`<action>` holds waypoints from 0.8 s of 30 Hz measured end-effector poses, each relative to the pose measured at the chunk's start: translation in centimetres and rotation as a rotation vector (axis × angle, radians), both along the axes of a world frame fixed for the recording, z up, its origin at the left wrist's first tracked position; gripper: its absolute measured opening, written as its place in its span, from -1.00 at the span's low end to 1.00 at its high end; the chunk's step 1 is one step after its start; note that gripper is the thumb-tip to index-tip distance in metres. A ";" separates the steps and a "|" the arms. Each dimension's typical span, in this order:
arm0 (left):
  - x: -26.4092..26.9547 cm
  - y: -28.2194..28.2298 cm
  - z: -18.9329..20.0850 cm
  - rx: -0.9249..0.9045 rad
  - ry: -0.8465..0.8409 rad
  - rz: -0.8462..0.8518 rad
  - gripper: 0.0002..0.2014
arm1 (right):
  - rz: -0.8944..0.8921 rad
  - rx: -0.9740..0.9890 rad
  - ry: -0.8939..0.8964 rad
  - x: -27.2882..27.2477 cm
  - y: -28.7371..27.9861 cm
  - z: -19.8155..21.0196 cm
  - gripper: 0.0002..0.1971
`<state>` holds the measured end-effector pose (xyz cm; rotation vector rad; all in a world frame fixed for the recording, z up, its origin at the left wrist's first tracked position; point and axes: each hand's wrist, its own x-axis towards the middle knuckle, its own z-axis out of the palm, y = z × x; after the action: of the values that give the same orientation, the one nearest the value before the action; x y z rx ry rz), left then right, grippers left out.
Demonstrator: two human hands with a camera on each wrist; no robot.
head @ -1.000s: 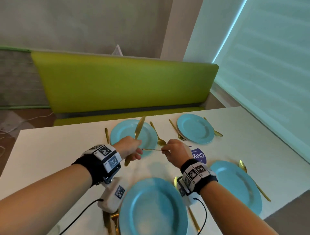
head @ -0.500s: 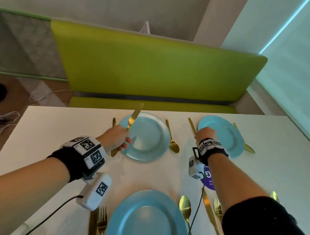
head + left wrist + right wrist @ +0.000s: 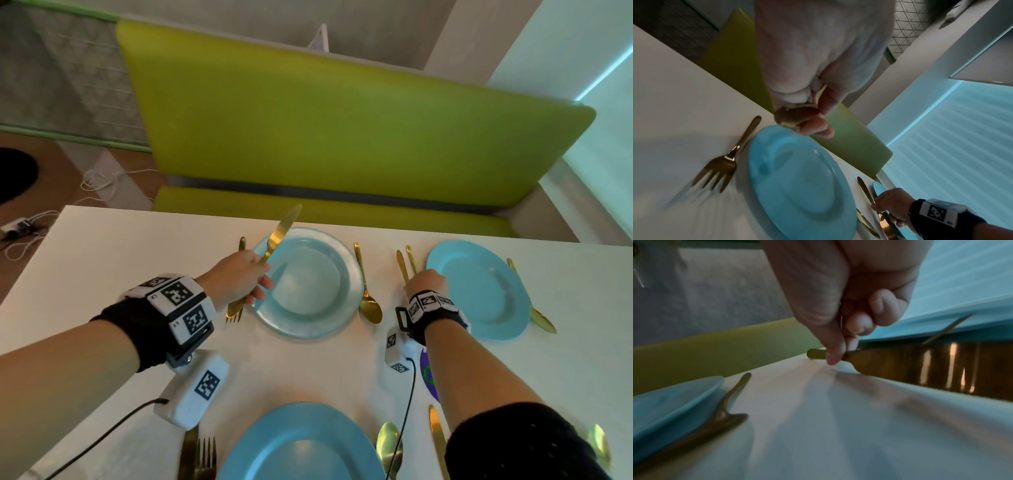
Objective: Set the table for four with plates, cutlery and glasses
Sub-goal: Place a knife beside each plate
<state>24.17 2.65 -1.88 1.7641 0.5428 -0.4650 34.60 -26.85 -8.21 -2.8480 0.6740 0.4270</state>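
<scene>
Your left hand (image 3: 236, 277) grips a gold knife (image 3: 279, 236) raised over the left rim of the centre plate (image 3: 308, 284). Your right hand (image 3: 426, 282) pinches a fork (image 3: 920, 366) against the table (image 3: 102, 260), just left of the plate at right (image 3: 476, 291).

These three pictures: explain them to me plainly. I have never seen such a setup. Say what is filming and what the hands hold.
No machine here: a person wears three cameras, one on the head and one on each wrist band. The head view looks down at a white table with blue plates and gold cutlery. The left hand holds a gold knife raised over the far left plate; the left wrist view shows that grip from below. The right hand pinches a second gold knife lying on the table beside the far right plate; the right wrist view shows it close up. No glasses are visible.
</scene>
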 end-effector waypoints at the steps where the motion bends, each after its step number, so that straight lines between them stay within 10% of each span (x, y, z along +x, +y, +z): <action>1: 0.0 0.0 -0.1 0.003 0.000 0.005 -0.83 | 0.000 -0.014 -0.010 0.1 -0.1 -0.2 -0.81; 24: -0.4 -0.6 -0.4 0.026 0.026 0.046 -0.85 | -0.112 0.052 -0.152 1.1 -0.9 -2.1 -0.81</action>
<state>23.79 2.03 -2.30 1.7686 0.6096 -0.4510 35.75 -27.72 -10.35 -2.7424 0.7756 0.2055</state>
